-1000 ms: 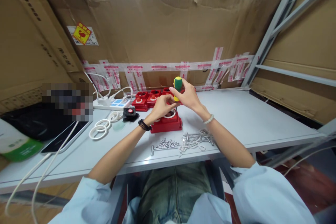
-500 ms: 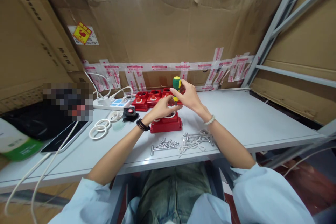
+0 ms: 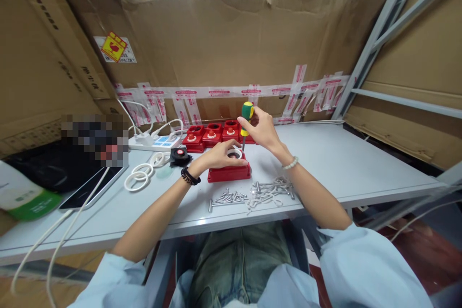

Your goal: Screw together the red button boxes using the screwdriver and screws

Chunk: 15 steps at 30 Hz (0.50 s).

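A red housing (image 3: 228, 174) with a white ring (image 3: 238, 151) set in its top sits on the table in front of me. My left hand (image 3: 216, 156) is closed on the housing, its thumb and fingers reaching around the ring from the left. In my right hand (image 3: 264, 131) is a screwdriver (image 3: 247, 112) with a green and yellow handle. It stands nearly upright, and its shaft points down at the right side of the housing. Whether the tip sits on a screw I cannot tell.
Loose screws (image 3: 231, 197) and metal pieces with white cords (image 3: 270, 191) lie along the front edge. Several red housings (image 3: 212, 135) line the back. To the left are white rings (image 3: 136, 180), a black square part (image 3: 179, 156), a power strip (image 3: 159, 142) and a tablet (image 3: 92, 187).
My left hand has drawn back to the left from the screwdriver and come down onto the housing. The screwdriver has shifted slightly right, and its shaft now shows.
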Each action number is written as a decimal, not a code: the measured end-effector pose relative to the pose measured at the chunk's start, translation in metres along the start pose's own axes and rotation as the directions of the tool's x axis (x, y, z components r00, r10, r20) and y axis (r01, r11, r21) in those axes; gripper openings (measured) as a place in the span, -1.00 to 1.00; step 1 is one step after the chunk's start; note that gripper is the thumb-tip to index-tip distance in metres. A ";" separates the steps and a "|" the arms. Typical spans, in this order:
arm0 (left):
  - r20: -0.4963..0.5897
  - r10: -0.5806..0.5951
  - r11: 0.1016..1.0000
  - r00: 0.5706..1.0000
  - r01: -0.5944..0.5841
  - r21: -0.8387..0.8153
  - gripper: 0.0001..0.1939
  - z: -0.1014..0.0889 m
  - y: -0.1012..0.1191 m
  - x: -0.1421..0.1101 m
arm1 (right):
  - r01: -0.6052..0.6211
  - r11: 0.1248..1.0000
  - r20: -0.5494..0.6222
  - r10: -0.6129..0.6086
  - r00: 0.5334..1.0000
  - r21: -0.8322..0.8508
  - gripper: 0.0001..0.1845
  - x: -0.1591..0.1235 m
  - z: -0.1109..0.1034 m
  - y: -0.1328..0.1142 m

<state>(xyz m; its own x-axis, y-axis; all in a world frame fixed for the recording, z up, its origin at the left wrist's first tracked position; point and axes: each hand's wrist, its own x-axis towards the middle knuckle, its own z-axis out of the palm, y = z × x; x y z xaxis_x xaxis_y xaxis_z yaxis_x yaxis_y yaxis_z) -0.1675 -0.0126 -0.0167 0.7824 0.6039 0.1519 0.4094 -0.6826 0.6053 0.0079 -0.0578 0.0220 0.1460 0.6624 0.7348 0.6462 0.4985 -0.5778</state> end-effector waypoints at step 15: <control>-0.283 0.338 0.940 0.898 -0.307 0.148 -0.72 -0.006 0.012 -0.004 | 0.014 0.927 -0.139 0.042 0.989 0.374 -0.61 0.001 -0.018 -0.018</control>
<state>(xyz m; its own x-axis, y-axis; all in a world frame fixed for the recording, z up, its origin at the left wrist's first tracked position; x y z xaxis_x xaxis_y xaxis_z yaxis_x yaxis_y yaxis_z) -0.1688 -0.0209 -0.0054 0.7075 0.4283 0.5621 0.2142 -0.8880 0.4070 0.0098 -0.0763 0.0391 0.2759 0.5982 0.7524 0.3209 0.6805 -0.6587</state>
